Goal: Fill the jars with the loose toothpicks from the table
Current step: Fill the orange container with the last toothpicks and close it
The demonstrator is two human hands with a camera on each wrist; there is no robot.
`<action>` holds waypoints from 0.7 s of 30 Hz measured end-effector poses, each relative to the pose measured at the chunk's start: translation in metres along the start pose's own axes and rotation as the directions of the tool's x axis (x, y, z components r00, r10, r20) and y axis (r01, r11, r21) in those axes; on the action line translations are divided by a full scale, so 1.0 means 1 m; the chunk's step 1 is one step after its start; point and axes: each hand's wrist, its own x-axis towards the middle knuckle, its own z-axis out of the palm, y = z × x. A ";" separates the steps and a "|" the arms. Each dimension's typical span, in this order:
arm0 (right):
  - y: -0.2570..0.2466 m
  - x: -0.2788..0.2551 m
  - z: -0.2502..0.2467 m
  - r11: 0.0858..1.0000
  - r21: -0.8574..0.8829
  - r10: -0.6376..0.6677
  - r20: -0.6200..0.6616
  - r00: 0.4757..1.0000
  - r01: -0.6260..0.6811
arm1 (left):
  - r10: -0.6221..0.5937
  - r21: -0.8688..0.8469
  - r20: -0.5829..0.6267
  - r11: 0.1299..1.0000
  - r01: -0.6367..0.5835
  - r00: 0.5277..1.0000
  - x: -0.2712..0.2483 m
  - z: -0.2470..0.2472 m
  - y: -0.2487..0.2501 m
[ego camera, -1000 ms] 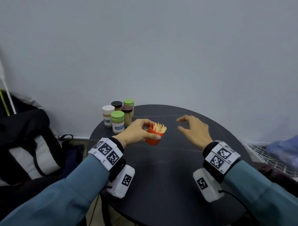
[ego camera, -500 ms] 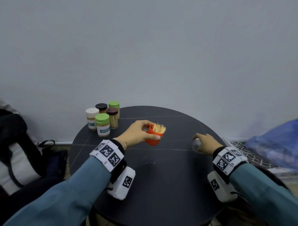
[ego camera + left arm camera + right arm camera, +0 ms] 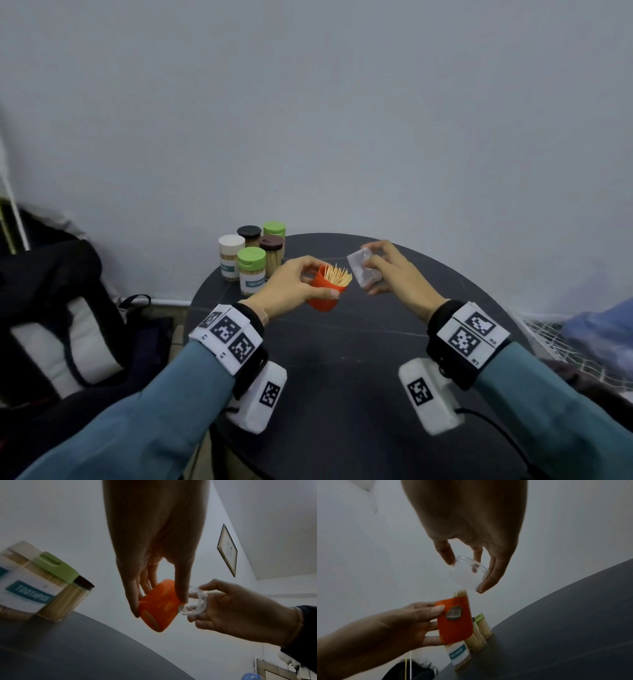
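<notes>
My left hand [image 3: 294, 284] grips an orange jar [image 3: 323, 294] lifted above the round black table [image 3: 342, 377], tilted a little to the right. A bundle of toothpicks [image 3: 339, 275] sticks out of its open mouth. My right hand [image 3: 387, 270] holds a clear plastic cap [image 3: 363, 270] by its sides, just right of the toothpick tips. In the left wrist view the orange jar [image 3: 157, 607] sits between thumb and fingers, with the clear cap [image 3: 197, 601] close beside it. In the right wrist view the clear cap [image 3: 467, 573] hangs just above the toothpicks [image 3: 459, 593] of the orange jar [image 3: 455, 620].
Several closed toothpick jars [image 3: 251, 260] with green, white, black and brown lids stand at the table's back left. A dark bag [image 3: 51, 308] lies left of the table. A wire rack [image 3: 561, 339] and blue cloth [image 3: 603, 329] are at the right.
My right hand went to the table's right side, took hold of the clear cap, and carried it left to the orange jar. My left hand has lifted the jar slightly.
</notes>
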 end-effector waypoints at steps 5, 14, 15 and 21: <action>-0.008 0.002 0.020 1.000 -0.030 -0.001 0.058 0.998 0.003 | 0.030 0.007 -0.011 1.000 -0.030 0.999 -0.006 -0.007 -0.001; -0.015 0.005 0.029 0.996 -0.088 -0.012 0.086 0.996 0.020 | 0.049 0.069 0.032 0.996 -0.051 0.998 -0.007 -0.014 -0.006; -0.015 0.006 0.029 0.991 -0.124 -0.031 0.090 0.995 0.042 | 0.050 0.073 0.036 0.996 -0.052 0.998 -0.007 -0.014 -0.006; -0.008 0.009 0.033 0.951 -0.269 -0.123 0.114 0.986 0.149 | 0.065 0.071 0.039 0.995 -0.067 0.997 -0.007 -0.014 -0.006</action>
